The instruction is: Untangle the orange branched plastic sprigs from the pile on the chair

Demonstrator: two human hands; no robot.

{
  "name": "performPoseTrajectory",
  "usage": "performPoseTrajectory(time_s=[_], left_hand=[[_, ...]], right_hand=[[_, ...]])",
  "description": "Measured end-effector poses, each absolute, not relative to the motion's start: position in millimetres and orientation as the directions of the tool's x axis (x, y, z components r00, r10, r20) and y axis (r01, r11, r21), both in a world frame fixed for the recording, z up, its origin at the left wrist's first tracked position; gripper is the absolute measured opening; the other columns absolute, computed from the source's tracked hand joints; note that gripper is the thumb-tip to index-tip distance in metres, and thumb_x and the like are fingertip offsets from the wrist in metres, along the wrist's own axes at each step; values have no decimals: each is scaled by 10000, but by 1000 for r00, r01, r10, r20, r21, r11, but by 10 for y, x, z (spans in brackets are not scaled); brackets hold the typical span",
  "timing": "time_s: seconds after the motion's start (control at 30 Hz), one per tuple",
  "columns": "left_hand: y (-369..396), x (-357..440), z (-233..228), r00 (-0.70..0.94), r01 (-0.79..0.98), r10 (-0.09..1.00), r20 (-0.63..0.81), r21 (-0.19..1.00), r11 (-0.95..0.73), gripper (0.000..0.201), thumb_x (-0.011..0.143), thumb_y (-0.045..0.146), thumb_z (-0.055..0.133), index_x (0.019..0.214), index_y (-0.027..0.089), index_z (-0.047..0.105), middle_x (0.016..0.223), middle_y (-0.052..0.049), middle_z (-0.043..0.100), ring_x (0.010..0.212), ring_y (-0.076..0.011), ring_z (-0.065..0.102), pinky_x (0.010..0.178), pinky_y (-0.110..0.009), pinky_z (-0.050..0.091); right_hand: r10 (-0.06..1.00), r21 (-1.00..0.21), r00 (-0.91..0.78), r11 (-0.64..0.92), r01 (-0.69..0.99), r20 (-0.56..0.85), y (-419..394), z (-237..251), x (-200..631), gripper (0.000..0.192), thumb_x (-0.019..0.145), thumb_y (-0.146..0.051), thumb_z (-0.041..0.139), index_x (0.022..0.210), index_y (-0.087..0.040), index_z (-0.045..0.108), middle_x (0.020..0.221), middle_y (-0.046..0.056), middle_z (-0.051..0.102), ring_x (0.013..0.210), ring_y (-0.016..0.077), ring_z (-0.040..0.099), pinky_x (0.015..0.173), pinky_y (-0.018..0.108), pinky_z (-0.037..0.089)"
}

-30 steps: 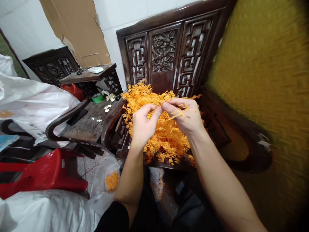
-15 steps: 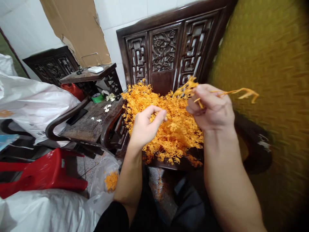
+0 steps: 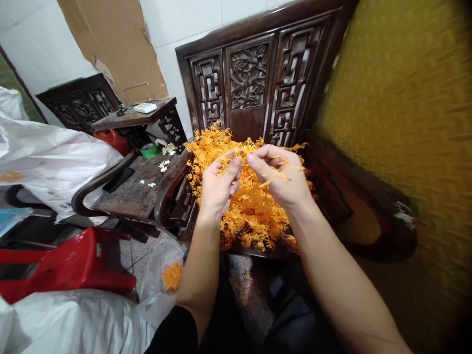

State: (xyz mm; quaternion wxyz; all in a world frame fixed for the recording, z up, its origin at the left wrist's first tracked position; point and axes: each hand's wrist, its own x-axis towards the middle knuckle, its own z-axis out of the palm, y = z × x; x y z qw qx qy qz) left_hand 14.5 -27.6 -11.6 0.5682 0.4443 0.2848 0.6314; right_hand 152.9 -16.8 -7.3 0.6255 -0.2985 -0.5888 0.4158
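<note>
- The carved chair [image 3: 254,83] stood just beyond the hands, and its seat bore the orange heap [image 3: 250,211] directly under and behind them, unchanged over the last second.
- A yellow cushion [image 3: 401,98] filled the space to the right of the hands; white bags [image 3: 47,162] and a red stool [image 3: 70,265] lay well off to their left, with a dark side surface [image 3: 136,184] between those and the heap.
- Below the left forearm, a clear bag [image 3: 165,278] on the floor held a small lot of orange bits.
- The right hand [image 3: 283,179] had come back in: half a second earlier it was swung out to the right with a long sprig trailing from it; now it sat close over the heap again, fingers pinched shut on a thin orange sprig [image 3: 278,173].
- The left hand [image 3: 219,184] had risen a little to meet it, thumb and fingers closed on orange strands at the heap's top.
- The two hands were nearly together, fingertips just beside each other, as they had been a second before.
- Judged from that, one pull-apart stroke had ended and the hands looked set for another on the same material.
</note>
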Motion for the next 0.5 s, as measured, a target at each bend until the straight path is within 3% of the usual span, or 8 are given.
performPoseTrajectory(time_s=[0.1, 0.17, 0.27, 0.37, 0.5], left_hand=[[-269, 96, -129, -49, -378, 962, 269, 886, -268, 394, 766, 479, 909, 844, 180, 666, 620, 76, 527, 434, -26, 332, 399, -209, 228], [-291, 25, -124, -62, -204, 930, 361, 908, -366, 316, 827, 454, 864, 849, 181, 706, 675, 36, 626, 505, -62, 463, 467, -217, 351], [-372, -112, -75, 87, 149, 851, 518, 838, -525, 204, 912, 387, 788, 906, 183, 781, 874, -39, 776, 773, -151, 674, 738, -288, 529], [-457, -210, -4, 262, 341, 791, 553, 714, -612, 179, 966, 342, 720, 938, 185, 800, 921, -56, 802, 842, -188, 709, 817, -322, 525], [-508, -222, 49, 331, 484, 761, 559, 591, -645, 247, 971, 357, 713, 808, 179, 769, 759, -34, 746, 683, -165, 640, 692, -296, 455]], right_hand=[[820, -820, 42, 572, -15, 571, -205, -53, 1550, 396, 743, -454, 936, 829, -219, 630, 699, -35, 510, 587, 93, 416, 539, 273, 335], [757, -755, 40, 643, 127, 652, -230, -30, 1611, 304, 820, -405, 884, 1004, -242, 705, 686, -44, 498, 585, 103, 412, 569, 283, 355], [694, -643, -194, 717, 270, 693, -259, 18, 1734, 301, 945, -388, 745, 1216, -260, 762, 691, -20, 617, 588, 129, 489, 616, 306, 410], [656, -602, -397, 752, 268, 642, -276, 63, 1819, 190, 949, -369, 733, 1035, -228, 826, 819, 27, 773, 660, 151, 632, 656, 309, 456], [650, -568, -395, 759, 317, 649, -304, 98, 1821, 135, 925, -300, 748, 838, -206, 792, 728, 8, 752, 609, 126, 612, 631, 290, 423]])
